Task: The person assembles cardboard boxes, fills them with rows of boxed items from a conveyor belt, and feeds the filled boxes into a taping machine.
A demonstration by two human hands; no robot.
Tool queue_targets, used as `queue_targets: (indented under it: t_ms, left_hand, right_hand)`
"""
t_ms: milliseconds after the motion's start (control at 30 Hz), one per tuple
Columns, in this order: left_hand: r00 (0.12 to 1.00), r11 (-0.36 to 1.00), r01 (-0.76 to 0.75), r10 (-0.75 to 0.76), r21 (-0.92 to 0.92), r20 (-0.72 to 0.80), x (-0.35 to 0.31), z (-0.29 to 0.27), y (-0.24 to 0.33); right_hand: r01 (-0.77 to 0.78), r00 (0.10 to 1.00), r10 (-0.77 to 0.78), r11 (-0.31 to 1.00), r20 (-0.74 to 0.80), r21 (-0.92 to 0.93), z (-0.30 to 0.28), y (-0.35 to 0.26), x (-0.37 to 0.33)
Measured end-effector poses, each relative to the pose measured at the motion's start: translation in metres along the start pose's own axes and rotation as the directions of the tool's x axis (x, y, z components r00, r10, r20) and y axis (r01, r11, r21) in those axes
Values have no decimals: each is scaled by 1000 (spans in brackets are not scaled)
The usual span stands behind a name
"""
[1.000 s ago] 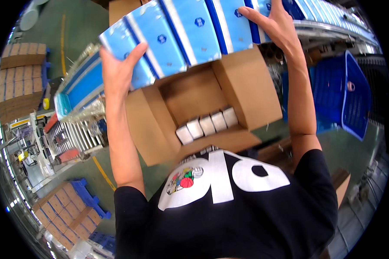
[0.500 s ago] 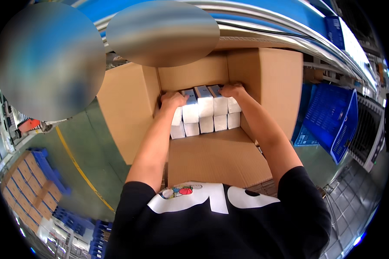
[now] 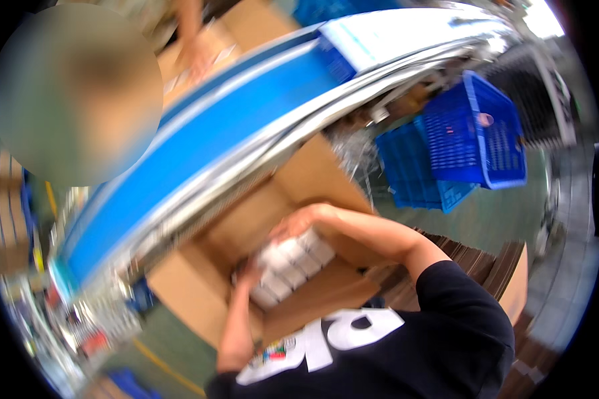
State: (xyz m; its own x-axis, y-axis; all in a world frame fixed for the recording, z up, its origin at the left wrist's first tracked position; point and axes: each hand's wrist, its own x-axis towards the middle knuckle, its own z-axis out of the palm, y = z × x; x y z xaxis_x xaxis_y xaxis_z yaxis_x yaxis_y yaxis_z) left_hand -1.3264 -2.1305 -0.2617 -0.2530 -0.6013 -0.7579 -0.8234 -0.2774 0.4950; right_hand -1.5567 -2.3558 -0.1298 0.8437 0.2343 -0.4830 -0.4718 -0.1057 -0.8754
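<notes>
An open cardboard carton (image 3: pixel 196 296) stands in front of me, its flaps spread outward. Inside it, several white oblong packs (image 3: pixel 293 266) lie side by side in stacked rows. My left hand (image 3: pixel 247 274) is at the left end of the packs, its fingers smeared by motion. Across the far side of the packs lies my right hand (image 3: pixel 298 223), its fingers stretched out toward the left and slightly blurred. The packs' far edges are partly hidden under both hands.
A blue conveyor belt (image 3: pixel 246 110) runs beyond the carton, with a white-and-blue box (image 3: pixel 373 43) on it. Across the belt, a co-worker's hand (image 3: pixel 196 56) is near another carton. To the right are a dark blue crate (image 3: pixel 456 146), a lighter blue crate (image 3: pixel 406 166) and stacked flat cardboard (image 3: pixel 469 263).
The view has swung, so carton and belt now appear tilted and lower. My right hand has come inward over the packs; my left hand remains at their left end.
</notes>
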Motion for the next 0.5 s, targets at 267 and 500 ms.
queue_targets:
  t_ms: [267,500]
  left_hand:
    - [995,996,53,-60,-76,-85,-27,-41,67]
    - [995,821,-78,96,-566,1,-99,-159,175]
  right_hand:
    - [41,-494,-2,999,-870,-25,-197,-44,-396]
    - [-666,-500,1,639,-866,385,-248,-1,-394]
